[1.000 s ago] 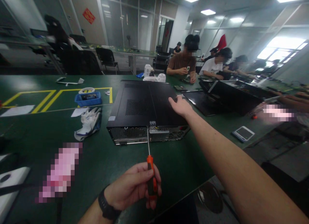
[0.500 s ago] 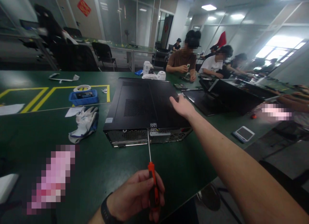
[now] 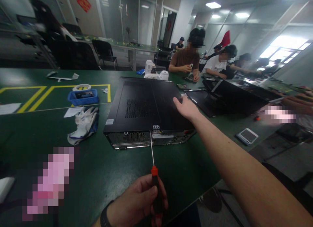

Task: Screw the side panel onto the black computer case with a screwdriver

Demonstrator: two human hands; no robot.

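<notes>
A black computer case lies flat on the green table, its rear panel facing me. My left hand, a dark band on its wrist, is closed around the handle of a screwdriver with a red and black grip. The screwdriver's shaft runs forward to the middle of the rear panel, at its upper edge; the tip is too small to make out. My right hand rests at the right side of the case's top, thumb spread from the fingers, which are partly hidden. It holds nothing that I can see.
Left of the case are work gloves and a blue tray with a tape roll. White devices stand behind it. To the right are another opened case and a small grey device. Several people sit along the table.
The screwdriver's handle has turned in my left hand, showing its black side where red showed before. My right hand stays on the case. The view has shifted slightly.
</notes>
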